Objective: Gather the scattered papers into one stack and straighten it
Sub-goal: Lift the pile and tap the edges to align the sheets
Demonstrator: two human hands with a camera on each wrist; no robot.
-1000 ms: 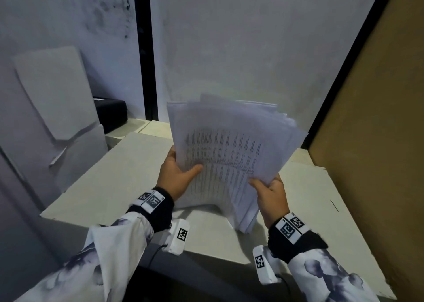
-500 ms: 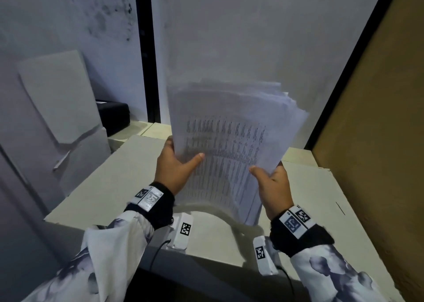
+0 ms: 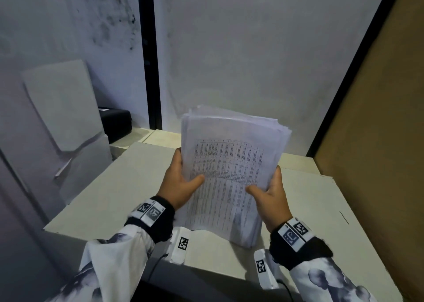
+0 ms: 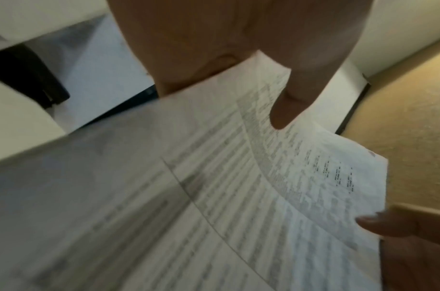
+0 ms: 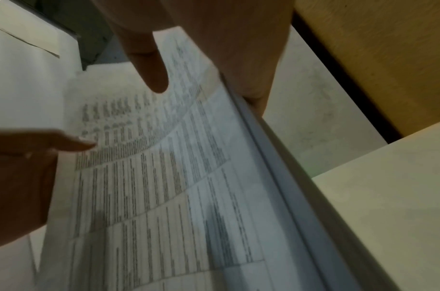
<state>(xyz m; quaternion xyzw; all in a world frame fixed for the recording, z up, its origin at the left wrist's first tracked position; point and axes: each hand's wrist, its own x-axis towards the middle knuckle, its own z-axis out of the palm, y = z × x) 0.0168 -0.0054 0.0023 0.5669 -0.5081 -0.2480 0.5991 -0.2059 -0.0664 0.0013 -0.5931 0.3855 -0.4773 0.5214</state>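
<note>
two hands: both hold one stack of papers (image 3: 231,173) upright over the pale table (image 3: 110,201), its lower edge touching or just above the surface near the front edge; i cannot tell which.
left hand (image 3: 177,184): grips the stack's left edge, thumb lying across the printed front sheet, the other fingers hidden behind the paper.
right hand (image 3: 270,195): grips the right edge, thumb on the front sheet, fingers wrapped behind; how they spread i cannot tell.
stack: top sheet shows a printed table in rows and columns; upper edges are uneven, some sheets poking out at the top right; the stack tilts away from the person.
left wrist view: thumb (image 4: 286,110) presses the printed page (image 4: 238,196), blurred.
right wrist view: thumb (image 5: 151,74) on the page, sheet edges (image 5: 271,157) showing beside the palm.
surroundings: black box (image 3: 118,124) at back left, brown board (image 3: 378,141) on the right.
</note>
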